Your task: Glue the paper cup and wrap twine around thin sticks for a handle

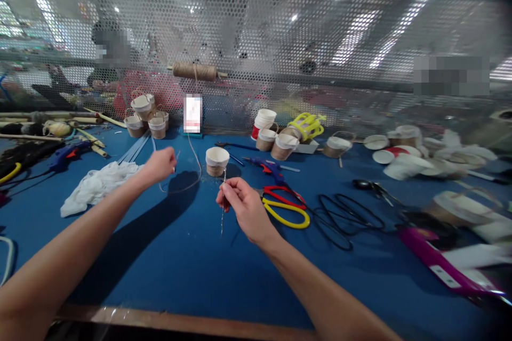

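My right hand [245, 209] pinches a thin twisted strand [222, 221] between thumb and fingers; it hangs upright above the blue table. Just beyond it stands a small paper cup [217, 159] with a white fabric rim and a brown wrapped lower part. My left hand [160, 165] is raised to the left of that cup, its fingers curled closed. Whatever it grips, if anything, is too small to make out. A loose pale cord [199, 162] curves over the table between the left hand and the cup. Red-and-yellow-handled scissors [286, 213] lie right of my right hand.
White fabric [98, 184] is heaped under my left forearm. Wrapped cups [143, 106] stand behind it, below a twine roll [195, 71] on the perforated screen. A blue glue gun [272, 170], black cable [344, 218], purple tool [436, 261] and more cups [285, 145] occupy the right.
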A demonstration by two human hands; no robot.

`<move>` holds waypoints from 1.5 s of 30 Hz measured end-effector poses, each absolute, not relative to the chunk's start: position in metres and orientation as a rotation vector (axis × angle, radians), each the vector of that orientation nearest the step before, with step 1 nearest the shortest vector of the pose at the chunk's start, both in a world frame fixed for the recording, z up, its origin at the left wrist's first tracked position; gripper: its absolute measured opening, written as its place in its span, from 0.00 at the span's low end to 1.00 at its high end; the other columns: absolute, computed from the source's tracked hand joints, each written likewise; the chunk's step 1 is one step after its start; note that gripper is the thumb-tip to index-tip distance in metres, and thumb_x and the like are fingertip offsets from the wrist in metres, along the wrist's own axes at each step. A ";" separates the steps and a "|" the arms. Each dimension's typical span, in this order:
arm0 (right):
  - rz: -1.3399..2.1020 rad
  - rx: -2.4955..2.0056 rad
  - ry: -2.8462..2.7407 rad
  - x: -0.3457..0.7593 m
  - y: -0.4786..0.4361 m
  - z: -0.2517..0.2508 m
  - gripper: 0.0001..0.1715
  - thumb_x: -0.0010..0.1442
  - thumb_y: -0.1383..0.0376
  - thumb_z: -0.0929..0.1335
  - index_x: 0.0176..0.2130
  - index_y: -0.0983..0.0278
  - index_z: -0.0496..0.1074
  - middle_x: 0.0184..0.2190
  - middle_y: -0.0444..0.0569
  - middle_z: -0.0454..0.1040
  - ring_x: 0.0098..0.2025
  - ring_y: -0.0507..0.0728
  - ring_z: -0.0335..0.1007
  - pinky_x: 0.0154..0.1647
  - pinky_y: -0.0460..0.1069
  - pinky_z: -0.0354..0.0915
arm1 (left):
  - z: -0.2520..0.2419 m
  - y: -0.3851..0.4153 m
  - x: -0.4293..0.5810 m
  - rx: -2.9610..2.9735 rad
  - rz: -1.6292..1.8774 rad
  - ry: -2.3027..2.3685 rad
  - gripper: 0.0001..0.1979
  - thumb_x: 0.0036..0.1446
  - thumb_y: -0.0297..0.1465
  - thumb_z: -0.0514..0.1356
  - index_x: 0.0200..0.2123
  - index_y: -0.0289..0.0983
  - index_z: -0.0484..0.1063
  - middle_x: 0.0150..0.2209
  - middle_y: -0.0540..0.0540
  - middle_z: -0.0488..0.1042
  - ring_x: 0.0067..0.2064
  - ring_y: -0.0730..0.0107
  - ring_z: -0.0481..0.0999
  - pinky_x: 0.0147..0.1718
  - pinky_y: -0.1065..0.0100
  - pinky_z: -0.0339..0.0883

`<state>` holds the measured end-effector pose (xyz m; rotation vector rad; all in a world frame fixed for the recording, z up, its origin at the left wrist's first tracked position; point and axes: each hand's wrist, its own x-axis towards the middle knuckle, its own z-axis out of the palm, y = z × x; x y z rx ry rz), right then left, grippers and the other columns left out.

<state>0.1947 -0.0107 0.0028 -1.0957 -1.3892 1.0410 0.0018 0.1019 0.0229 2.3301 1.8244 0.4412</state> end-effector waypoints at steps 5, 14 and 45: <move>1.027 -1.103 -1.410 0.194 -0.012 0.004 0.10 0.58 0.60 0.62 0.29 0.64 0.60 0.22 0.42 0.67 0.23 0.49 0.60 0.25 0.46 0.59 | 0.082 0.076 -0.020 2.291 1.677 1.694 0.10 0.53 0.27 0.54 0.40 0.33 0.68 0.33 0.45 0.75 0.29 0.74 0.71 0.30 0.72 0.62; 0.967 -1.111 -1.540 0.185 -0.025 0.022 0.09 0.59 0.61 0.61 0.30 0.64 0.61 0.23 0.43 0.67 0.25 0.49 0.61 0.27 0.47 0.59 | 0.029 0.039 0.027 2.110 1.097 1.106 0.07 0.52 0.32 0.56 0.28 0.35 0.70 0.23 0.50 0.71 0.24 0.75 0.67 0.24 0.73 0.59; 1.182 -1.111 -1.391 0.186 -0.034 0.017 0.11 0.58 0.59 0.61 0.28 0.63 0.60 0.18 0.38 0.61 0.17 0.45 0.53 0.16 0.42 0.51 | 0.025 0.007 0.042 1.074 0.885 0.783 0.11 0.45 0.34 0.64 0.25 0.34 0.66 0.17 0.56 0.60 0.18 0.83 0.54 0.18 0.75 0.45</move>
